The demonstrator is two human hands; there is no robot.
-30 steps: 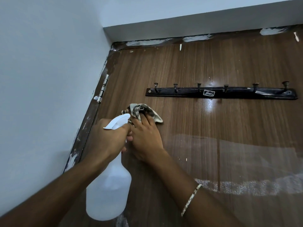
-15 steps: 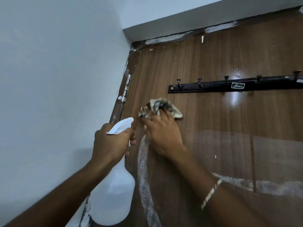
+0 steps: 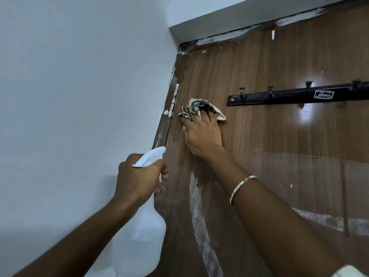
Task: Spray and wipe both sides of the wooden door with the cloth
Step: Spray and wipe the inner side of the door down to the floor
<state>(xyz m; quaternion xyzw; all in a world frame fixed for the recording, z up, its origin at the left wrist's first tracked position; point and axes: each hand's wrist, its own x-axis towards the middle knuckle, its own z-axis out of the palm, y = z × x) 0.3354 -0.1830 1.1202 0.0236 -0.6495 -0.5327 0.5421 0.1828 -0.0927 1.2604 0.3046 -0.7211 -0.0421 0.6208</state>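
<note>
The brown wooden door (image 3: 269, 62) fills the right side of the view, with wet streaks and a foamy white arc low on it. My right hand (image 3: 201, 134) presses a crumpled patterned cloth (image 3: 199, 108) against the door near its hinge edge, fingers spread over the cloth. My left hand (image 3: 137, 178) grips the neck of a white spray bottle (image 3: 139, 240), held below and left of the cloth with its nozzle towards the door.
A black coat-hook rail (image 3: 295, 95) is screwed across the door to the right of the cloth. A metal hinge (image 3: 174, 100) sits on the door's left edge against the white wall (image 3: 75, 96). White paint smears mark the top of the frame (image 3: 239, 34).
My right hand has slid the cloth up and left towards the hinge. My view has swung left, so the hook rail now lies further right. The bottle hand has parted from the right hand.
</note>
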